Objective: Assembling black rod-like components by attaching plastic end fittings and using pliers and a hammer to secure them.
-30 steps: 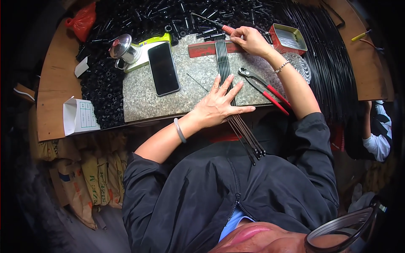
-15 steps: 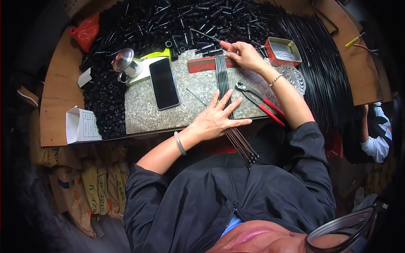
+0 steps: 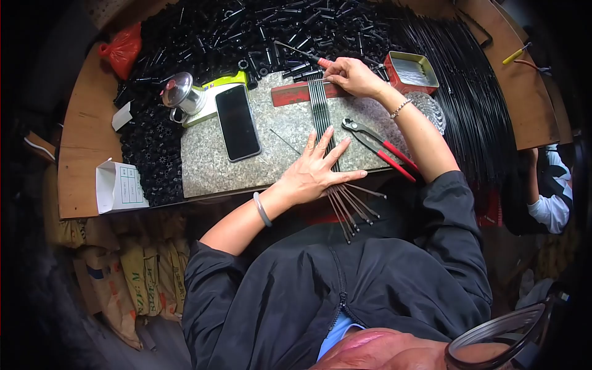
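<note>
Several thin dark rods (image 3: pixel 319 102) lie side by side across a red metal bar (image 3: pixel 291 94) on the grey stone slab (image 3: pixel 209 166). My left hand (image 3: pixel 311 171) rests on them with its fingers spread. Below it, the rods' knobbed near ends fan out past the slab's edge. Over the bar, at the rods' far tips, my right hand (image 3: pixel 356 79) has its fingers drawn together; whatever they pinch is hidden. A thin tool with a red handle (image 3: pixel 324 63) lies against that hand's fingers. Red-handled pliers (image 3: pixel 379 148) lie open to the right of the rods.
A black phone (image 3: pixel 238 123) and a metal lidded pot (image 3: pixel 180 95) are at the left. Black parts (image 3: pixel 246 31) heap along the back. A red tin (image 3: pixel 412 71), a glass dish (image 3: pixel 427 111) and long black rods (image 3: pixel 462 92) are at the right.
The rods' near ends have spread from a tight bundle into a wide fan. My right hand has shifted slightly left along the bar. My left hand stays on the rods.
</note>
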Demonstrator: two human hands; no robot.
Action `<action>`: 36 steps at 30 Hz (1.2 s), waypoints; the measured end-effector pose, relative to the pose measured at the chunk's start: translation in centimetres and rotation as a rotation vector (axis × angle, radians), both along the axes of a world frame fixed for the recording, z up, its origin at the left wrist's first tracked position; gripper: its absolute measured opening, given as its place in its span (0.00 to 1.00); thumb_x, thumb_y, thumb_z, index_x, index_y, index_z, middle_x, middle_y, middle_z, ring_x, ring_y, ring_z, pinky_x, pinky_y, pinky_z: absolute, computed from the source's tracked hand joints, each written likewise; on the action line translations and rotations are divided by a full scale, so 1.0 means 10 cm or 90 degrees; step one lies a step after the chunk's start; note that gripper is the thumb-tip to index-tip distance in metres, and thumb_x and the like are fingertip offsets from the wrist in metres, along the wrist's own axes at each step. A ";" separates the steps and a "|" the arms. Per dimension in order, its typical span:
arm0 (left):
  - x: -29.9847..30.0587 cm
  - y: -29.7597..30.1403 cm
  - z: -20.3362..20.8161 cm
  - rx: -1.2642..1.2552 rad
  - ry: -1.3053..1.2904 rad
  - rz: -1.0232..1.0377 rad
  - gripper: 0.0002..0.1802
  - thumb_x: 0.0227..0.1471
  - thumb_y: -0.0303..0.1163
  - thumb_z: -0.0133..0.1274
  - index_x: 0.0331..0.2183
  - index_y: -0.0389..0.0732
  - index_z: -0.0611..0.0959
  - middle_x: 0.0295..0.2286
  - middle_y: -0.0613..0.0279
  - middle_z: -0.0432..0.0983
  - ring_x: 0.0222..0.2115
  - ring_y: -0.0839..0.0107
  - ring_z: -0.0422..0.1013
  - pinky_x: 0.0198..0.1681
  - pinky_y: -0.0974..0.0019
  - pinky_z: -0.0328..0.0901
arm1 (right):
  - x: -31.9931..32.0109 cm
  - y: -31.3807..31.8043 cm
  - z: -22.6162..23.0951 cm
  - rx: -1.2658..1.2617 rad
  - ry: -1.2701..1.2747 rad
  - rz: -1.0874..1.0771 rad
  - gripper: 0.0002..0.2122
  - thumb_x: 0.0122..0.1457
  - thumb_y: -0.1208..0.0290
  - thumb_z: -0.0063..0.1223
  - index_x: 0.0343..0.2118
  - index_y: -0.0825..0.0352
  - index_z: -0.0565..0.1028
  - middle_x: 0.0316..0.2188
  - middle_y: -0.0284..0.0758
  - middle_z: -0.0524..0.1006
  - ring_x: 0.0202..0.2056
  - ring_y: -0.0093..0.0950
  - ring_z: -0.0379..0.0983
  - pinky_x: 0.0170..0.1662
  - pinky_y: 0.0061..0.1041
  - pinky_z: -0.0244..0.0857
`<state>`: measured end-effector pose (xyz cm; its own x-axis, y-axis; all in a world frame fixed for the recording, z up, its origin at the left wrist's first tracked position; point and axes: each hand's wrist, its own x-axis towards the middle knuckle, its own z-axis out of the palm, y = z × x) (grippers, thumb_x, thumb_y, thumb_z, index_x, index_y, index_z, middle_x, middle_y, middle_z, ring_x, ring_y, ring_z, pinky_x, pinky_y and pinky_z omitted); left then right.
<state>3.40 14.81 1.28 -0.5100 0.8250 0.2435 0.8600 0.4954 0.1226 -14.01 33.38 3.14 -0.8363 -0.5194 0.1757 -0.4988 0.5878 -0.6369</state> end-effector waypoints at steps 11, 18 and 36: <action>-0.01 -0.02 -0.02 0.019 -0.026 -0.006 0.36 0.44 0.37 0.53 0.54 0.76 0.61 0.56 0.48 0.51 0.56 0.36 0.47 0.54 0.34 0.47 | -0.01 -0.04 -0.07 -0.045 0.018 0.035 0.04 0.53 0.78 0.51 0.31 0.69 0.71 0.28 0.36 0.71 0.31 0.25 0.69 0.38 0.22 0.63; 0.00 -0.01 0.00 0.015 -0.012 -0.002 0.29 0.46 0.45 0.52 0.52 0.75 0.66 0.55 0.49 0.52 0.55 0.35 0.47 0.54 0.34 0.46 | 0.03 -0.19 -0.10 -0.018 0.072 0.069 0.09 0.53 0.81 0.43 0.37 0.66 0.68 0.36 0.38 0.65 0.40 0.33 0.65 0.45 0.27 0.60; 0.07 0.13 0.11 -0.010 -0.031 -0.007 0.30 0.38 0.38 0.61 0.48 0.60 0.73 0.55 0.43 0.50 0.57 0.36 0.43 0.56 0.36 0.44 | -0.06 1.33 0.22 0.260 -0.027 -0.341 0.08 0.43 0.68 0.60 0.28 0.61 0.79 0.29 0.38 0.78 0.35 0.35 0.75 0.39 0.33 0.68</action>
<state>4.11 16.16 2.37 -0.5113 0.8344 0.2061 0.8589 0.4875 0.1572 -14.62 46.68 5.38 -0.9987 -0.0486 0.0151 -0.0509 0.9446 -0.3242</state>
